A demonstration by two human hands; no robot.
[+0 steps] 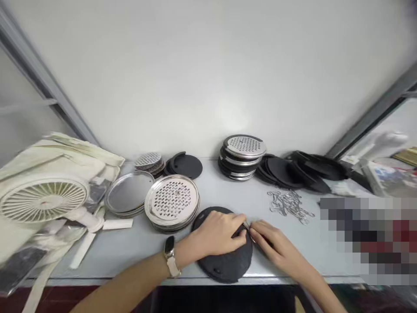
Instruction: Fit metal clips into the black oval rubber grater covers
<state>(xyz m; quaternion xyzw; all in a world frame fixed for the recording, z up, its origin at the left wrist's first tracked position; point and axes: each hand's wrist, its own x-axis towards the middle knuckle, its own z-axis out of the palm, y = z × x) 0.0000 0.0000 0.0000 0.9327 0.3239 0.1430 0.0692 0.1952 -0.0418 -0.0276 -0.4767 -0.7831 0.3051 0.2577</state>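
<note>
**Both hands at black disc edge, steel parts around**

Left hand (221, 237), watch (169, 248) on its wrist, lies on top of a black round disc (224, 266) at the front edge of the grey table (130, 250). Right hand (272, 244) is just beside it. Fingertips of both meet at a small metal clip (247, 226) on the disc's right rim, and the right fingertips pinch it. Left grip unclear.

Loose clip pile (289, 204) lies behind the right hand. Perforated steel plate stack (171, 200) is just left of the disc, plain steel plates (128, 194) beside that. Stacked grater discs (243, 156) and fanned black discs (295, 171) sit at the wall. Cream fan (42, 200) far left.
</note>
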